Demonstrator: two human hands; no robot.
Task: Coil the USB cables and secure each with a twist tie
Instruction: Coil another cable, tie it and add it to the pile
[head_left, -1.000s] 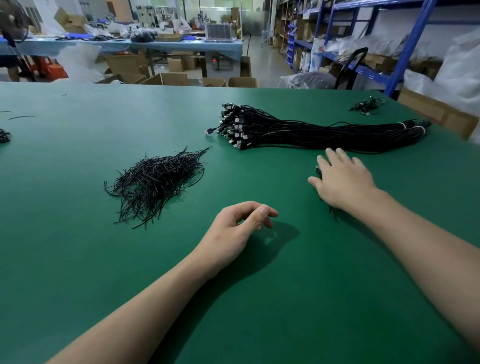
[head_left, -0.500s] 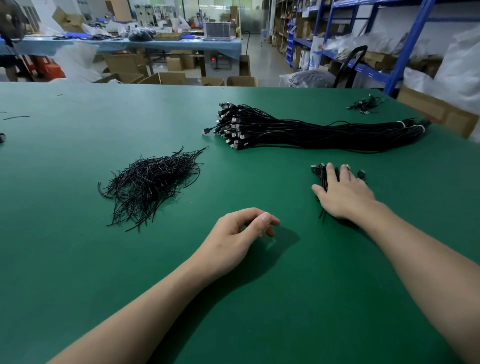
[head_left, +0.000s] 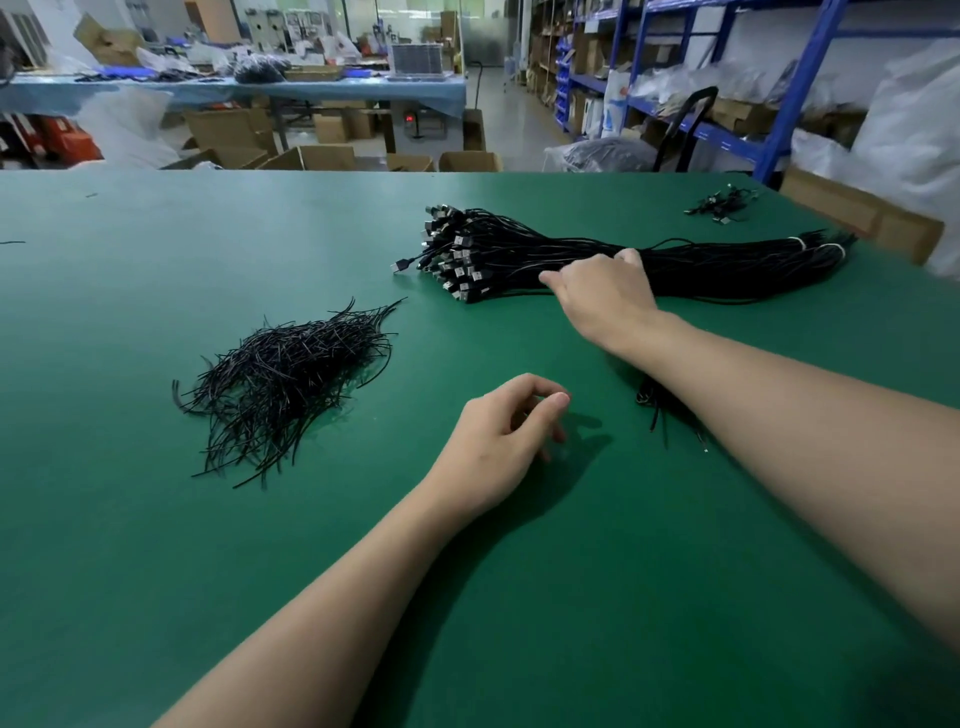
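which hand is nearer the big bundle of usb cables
Right. The right hand is on the bundle of USB cables, touching its middle. The left hand rests on the table nearer the person, clear of the bundle, beside the twist ties.

Two hands: left hand (head_left: 498, 441), right hand (head_left: 608, 299). One big cable bundle (head_left: 727, 267), middle. One twist tie pile (head_left: 291, 379), left.

— Any writing you can read on your feed?
— None, from where I sit. The red display (head_left: 410, 118) under the far table (head_left: 332, 93) is only a glow to me, and the blue marks on the white bag (head_left: 616, 106) by the shelving blur out.
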